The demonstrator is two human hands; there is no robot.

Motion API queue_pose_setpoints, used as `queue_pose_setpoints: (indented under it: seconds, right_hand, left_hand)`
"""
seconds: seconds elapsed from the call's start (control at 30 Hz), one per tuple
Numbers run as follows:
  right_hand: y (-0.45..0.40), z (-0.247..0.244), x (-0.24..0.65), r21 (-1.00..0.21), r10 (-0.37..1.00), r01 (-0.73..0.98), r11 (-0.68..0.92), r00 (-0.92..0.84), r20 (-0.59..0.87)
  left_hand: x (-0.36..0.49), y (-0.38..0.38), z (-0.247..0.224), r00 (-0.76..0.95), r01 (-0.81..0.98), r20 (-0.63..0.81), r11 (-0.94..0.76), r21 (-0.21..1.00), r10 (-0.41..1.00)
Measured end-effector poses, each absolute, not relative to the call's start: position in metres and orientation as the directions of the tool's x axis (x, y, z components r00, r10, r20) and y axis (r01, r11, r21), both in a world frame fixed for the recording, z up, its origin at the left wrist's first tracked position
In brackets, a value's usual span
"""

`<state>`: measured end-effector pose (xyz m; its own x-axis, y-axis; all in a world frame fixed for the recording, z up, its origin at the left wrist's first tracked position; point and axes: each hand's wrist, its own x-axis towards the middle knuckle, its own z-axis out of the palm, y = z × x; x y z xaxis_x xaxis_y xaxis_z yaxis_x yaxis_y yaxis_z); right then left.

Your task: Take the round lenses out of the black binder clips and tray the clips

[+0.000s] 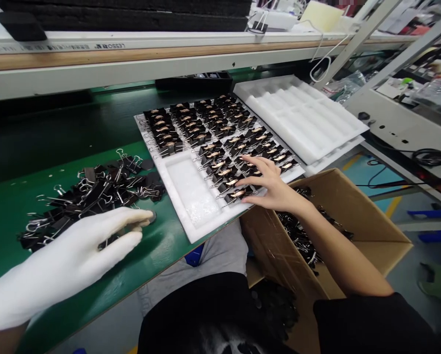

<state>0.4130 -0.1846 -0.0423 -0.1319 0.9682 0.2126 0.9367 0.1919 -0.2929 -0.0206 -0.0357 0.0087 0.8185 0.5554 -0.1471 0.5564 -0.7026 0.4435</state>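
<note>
My left hand [83, 248], in a white glove, is at the near side of a pile of black binder clips [98, 189]. Its thumb and fingers are apart, and a small dark disc [153, 217] shows at the fingertips; I cannot tell if it is held or lies behind them. My bare right hand [270, 184] reaches over a white foam tray [176, 216] with its fingers spread. The fingertips are at the binder clips [237, 194] of the near right rows, which bear pale tan pieces. In the tray, the near left compartment [192, 189] holds no clips.
A stack of white foam trays [305, 118] stands at the right. Below the table edge, a cardboard box [356, 216] contains more black clips. A shelf beam [132, 66] crosses behind the green table [146, 265]. Cables [430, 157] lie at the far right.
</note>
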Motion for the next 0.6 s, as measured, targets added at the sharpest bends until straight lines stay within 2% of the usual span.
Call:
queue_pose_setpoints:
  seconds: [0.1, 0.2, 0.3, 0.37, 0.43, 0.5, 0.6]
  right_hand:
    - [-0.177, -0.021, 0.397, -0.300, 0.920, 0.902, 0.309, -0.203, 0.337]
    - [-0.158, -0.001, 0.363, -0.243, 0.855, 0.883, 0.403, -0.267, 0.445]
    - [-0.134, 0.003, 0.317, -0.142, 0.798, 0.862, 0.487, -0.373, 0.473]
    - [-0.117, -0.003, 0.283, -0.060, 0.755, 0.834, 0.548, -0.462, 0.465]
    - [-0.102, -0.014, 0.251, 0.033, 0.725, 0.809, 0.587, -0.544, 0.422]
    - [-0.091, -0.027, 0.225, 0.117, 0.712, 0.778, 0.617, -0.615, 0.338]
    - [-0.080, -0.048, 0.203, 0.172, 0.683, 0.716, 0.676, -0.697, 0.219]
  left_hand:
    - [-0.038, -0.038, 0.007, 0.787, 0.577, -0.026, -0.721, 0.383, 0.616]
    - [-0.052, -0.047, 0.015, 0.751, 0.596, 0.104, -0.737, 0.317, 0.652]
    - [-0.066, -0.051, 0.017, 0.632, 0.656, 0.349, -0.718, 0.233, 0.692]
    - [-0.084, -0.047, 0.010, 0.425, 0.763, 0.579, -0.620, 0.183, 0.695]
    - [-0.112, -0.040, -0.005, 0.201, 0.852, 0.738, -0.487, 0.193, 0.644]
    - [-0.148, -0.036, -0.023, 0.050, 0.903, 0.822, -0.378, 0.206, 0.568]
    - [-0.207, -0.044, -0.051, -0.123, 0.952, 0.849, -0.181, 0.247, 0.513]
